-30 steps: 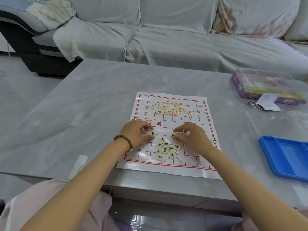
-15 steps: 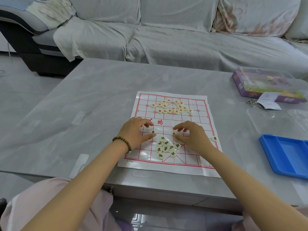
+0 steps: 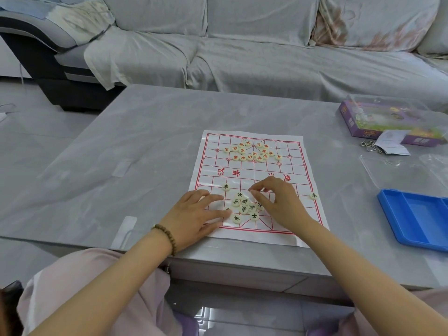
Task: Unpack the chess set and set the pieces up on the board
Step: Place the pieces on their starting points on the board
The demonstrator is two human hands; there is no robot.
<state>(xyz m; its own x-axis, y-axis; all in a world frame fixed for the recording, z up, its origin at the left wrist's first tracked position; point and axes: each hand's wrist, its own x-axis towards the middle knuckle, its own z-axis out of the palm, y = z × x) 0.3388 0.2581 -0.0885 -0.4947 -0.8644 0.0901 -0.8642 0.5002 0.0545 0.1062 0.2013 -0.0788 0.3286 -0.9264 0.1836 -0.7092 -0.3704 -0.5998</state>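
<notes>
- the left hand lay palm down on the near left corner of the board, with a bead bracelet on its wrist.
- its fingers were spread and almost straight, gripping nothing; their tips rested on the board just beside the heap of black pieces.
- the right hand arched over the board's near half, right of centre, knuckles raised and fingers curled down.
- its thumb and forefinger tips were drawn close together at the far side of the black heap; whether a piece sat between them could not be told.
- the black pieces lay heaped at the board's near middle, between the two hands.
- a lone black piece sat on the board just beyond the left fingertips; another single piece sat at the board's right edge.
- the red pieces were clustered in the board's far half.
- a blue tray lay well to the right of the board.
</notes>
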